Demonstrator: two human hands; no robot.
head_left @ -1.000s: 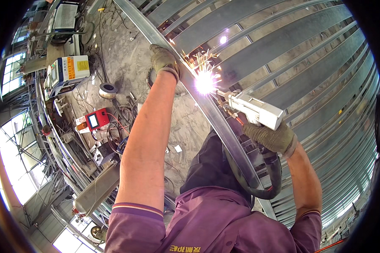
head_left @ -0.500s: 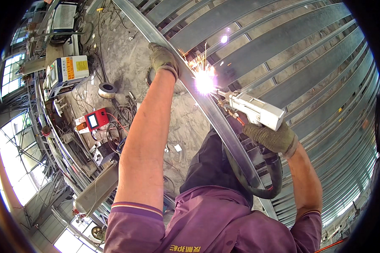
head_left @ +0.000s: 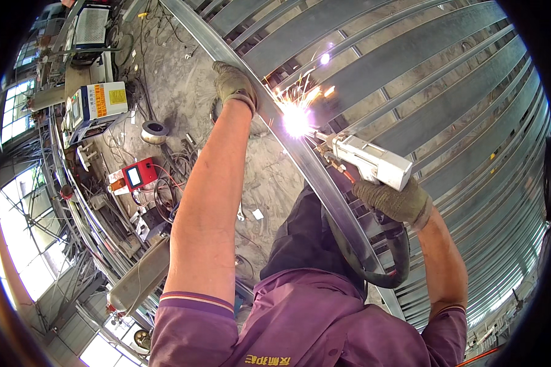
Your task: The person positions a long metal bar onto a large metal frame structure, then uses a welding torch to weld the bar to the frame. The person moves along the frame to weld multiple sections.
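Note:
My right hand (head_left: 395,200), in a grey-green work glove, is closed round the grip of a white handheld welding gun (head_left: 373,160). The gun's nozzle points left at a long grey metal rail (head_left: 327,180). A glaring white-violet weld spot hides the nozzle's tip and the metal there, and orange sparks (head_left: 309,92) fly up from it. Farther up the same rail, my gloved left hand (head_left: 234,84) grips its left edge, with the fingers partly out of sight. Flat metal slats (head_left: 404,55) run off to the right from the rail. A dark hose (head_left: 390,278) loops below the gun.
A white machine with an orange label (head_left: 98,104) stands at the left. Near it on the concrete floor (head_left: 171,67) lie a wire spool (head_left: 155,131), a red box with a screen (head_left: 139,174) and tangled cables (head_left: 165,189). A grey cylinder (head_left: 138,275) lies at the lower left.
The sparks fan out farther to the right than before. My left hand and forearm have shifted very slightly left; the welding gun holds nearly the same place.

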